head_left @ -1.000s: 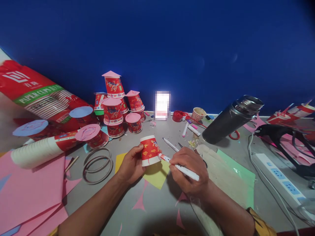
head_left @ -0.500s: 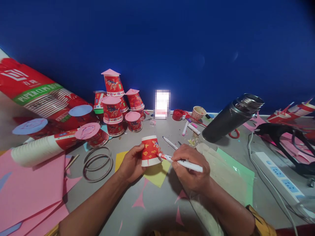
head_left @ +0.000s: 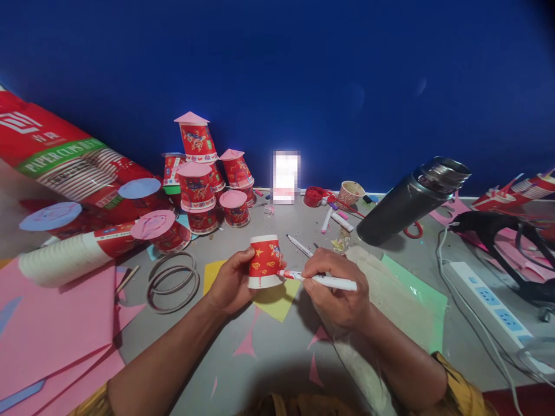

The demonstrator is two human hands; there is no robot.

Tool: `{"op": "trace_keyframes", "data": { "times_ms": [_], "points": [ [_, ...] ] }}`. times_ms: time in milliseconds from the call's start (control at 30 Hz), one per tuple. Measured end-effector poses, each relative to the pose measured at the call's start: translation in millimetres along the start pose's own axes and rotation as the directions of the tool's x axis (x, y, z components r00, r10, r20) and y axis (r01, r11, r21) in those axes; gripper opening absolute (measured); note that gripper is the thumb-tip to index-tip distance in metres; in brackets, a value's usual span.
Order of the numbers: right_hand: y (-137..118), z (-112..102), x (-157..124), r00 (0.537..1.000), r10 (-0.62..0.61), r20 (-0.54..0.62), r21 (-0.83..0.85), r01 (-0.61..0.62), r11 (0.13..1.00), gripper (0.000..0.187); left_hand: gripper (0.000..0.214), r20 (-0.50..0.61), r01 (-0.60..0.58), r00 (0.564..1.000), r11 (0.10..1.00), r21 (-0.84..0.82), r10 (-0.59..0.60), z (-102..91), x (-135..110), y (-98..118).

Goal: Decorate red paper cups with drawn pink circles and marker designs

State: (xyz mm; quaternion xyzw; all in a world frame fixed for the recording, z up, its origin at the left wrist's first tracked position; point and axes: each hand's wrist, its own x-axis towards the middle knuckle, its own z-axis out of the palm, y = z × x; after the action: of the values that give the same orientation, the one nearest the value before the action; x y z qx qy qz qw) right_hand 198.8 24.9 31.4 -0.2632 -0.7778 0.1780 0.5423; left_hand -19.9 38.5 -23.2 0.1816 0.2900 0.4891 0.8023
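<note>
My left hand (head_left: 232, 283) is closed on a red paper cup (head_left: 265, 263) turned upside down, its white rim at the bottom and gold stars and clouds printed on the side. Between the fingers of my right hand (head_left: 338, 289) is a white marker (head_left: 332, 282), its red tip touching the cup's right side near the white rim. A small red mark shows on that rim. Beneath the cup lies a sheet of yellow paper (head_left: 275, 306), with pink paper scraps (head_left: 247, 345) nearer to me.
Red cups with pink paper tops (head_left: 197, 185) are stacked at the back left, beside a bag of paper cups (head_left: 65, 150). A dark flask (head_left: 403, 205) leans at the right, near a power strip (head_left: 498, 309). Two grey rings (head_left: 173, 283) and pink sheets (head_left: 65, 329) lie left.
The camera view has shifted slightly. The cup stays in my left hand, and the marker in my right hand lies a little flatter, its tip still at the cup's right side.
</note>
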Motion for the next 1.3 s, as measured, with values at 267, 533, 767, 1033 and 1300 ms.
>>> {"op": "trace_keyframes", "data": {
  "times_ms": [267, 533, 767, 1033, 1300],
  "points": [
    [-1.3, -2.5, 1.1, 0.999, 0.029, 0.038, 0.011, -0.029, 1.0, 0.011, 0.036, 0.003, 0.01, 1.0, 1.0, -0.016, -0.01, -2.7, 0.4, -0.7],
    [-2.4, -4.0, 1.4, 0.995, 0.057, 0.088, 0.02, -0.059, 0.998, 0.011, 0.046, 0.007, 0.026, 1.0, 0.999, -0.029, -0.026, -2.4, 0.0, -0.4],
    [0.0, -1.7, -0.4, 0.999, 0.051, 0.01, 0.007, -0.051, 0.999, 0.009, 0.043, 0.065, 0.05, 0.997, 0.999, -0.016, -0.049, -4.4, -0.5, -0.6],
    [-0.6, -6.1, 0.0, 0.988, 0.096, 0.118, 0.056, -0.103, 0.993, 0.01, 0.035, 0.042, 0.037, 0.998, 0.999, 0.013, -0.037, -4.8, -0.1, -1.8],
    [2.4, 1.3, -1.0, 0.999, 0.048, -0.008, 0.004, -0.048, 0.999, 0.011, 0.033, 0.048, 0.027, 0.999, 1.0, 0.002, -0.027, -3.1, 0.2, -4.1]
  ]
}}
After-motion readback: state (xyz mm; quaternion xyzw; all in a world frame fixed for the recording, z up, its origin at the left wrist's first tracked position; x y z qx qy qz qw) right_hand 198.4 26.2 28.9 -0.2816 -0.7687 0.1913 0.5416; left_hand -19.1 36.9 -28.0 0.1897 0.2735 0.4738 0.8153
